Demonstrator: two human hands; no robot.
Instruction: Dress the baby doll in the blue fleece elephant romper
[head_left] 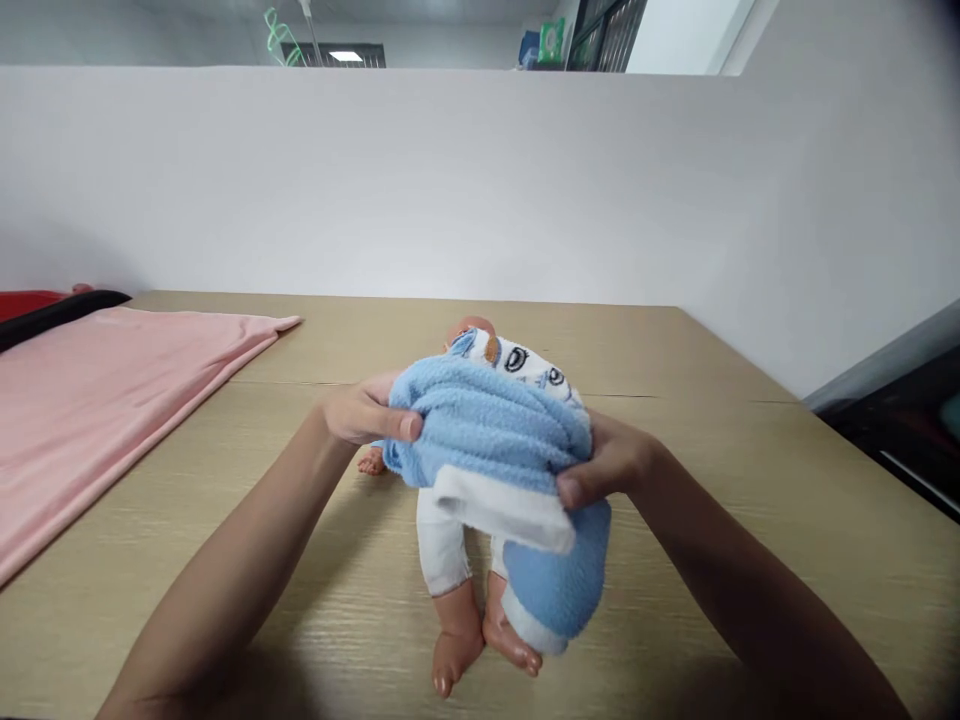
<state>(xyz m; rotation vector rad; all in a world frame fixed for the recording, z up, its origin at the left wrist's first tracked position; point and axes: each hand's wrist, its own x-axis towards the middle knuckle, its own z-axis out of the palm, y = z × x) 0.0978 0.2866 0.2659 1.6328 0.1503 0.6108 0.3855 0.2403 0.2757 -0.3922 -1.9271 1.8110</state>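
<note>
A baby doll (457, 630) lies on the table with its bare feet toward me and its head at the far end. White leggings cover its legs, and a white printed top (525, 365) shows at its chest. Over its middle, blue fleece doll trousers (487, 410) with a white band are bunched up; one blue leg hangs down at the right over the doll's leg. My left hand (375, 410) grips the left side of the trousers, thumb on top. At the right side, my right hand (611, 460) pinches the cloth near the white band. Fingers beneath the fabric are hidden.
A pink cloth (135, 400) is spread on the left of the wooden table (735, 560). Behind it are a black edge (67, 312) and something red. A white partition (420, 190) rises at the table's back. Dark items stand at the far right.
</note>
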